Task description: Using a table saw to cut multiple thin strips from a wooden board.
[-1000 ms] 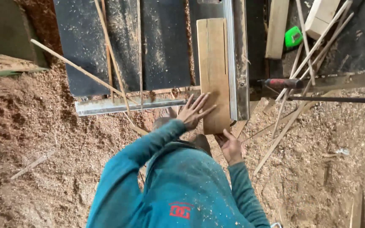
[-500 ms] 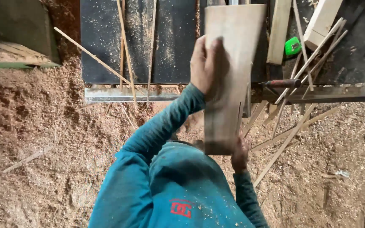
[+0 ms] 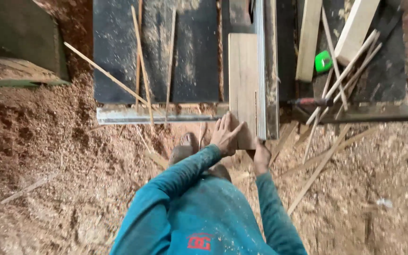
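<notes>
The left hand (image 3: 225,134) lies flat, fingers spread, on the near end of a pale wooden board (image 3: 243,85). The right hand (image 3: 261,156) sits under that end at the surface's front edge; whether its grip is closed I cannot tell. The board runs lengthwise along a metal fence (image 3: 261,71) on the dark, dusty surface (image 3: 119,56). Thin offcut strips (image 3: 140,61) lie at the surface's left, a green tape measure (image 3: 323,62) towards its right edge, sawdust (image 3: 48,165) on the floor.

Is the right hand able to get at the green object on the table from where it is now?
Probably not without leaning: the right hand is under the board's near end, and the green object lies far beyond, among thin sticks.
</notes>
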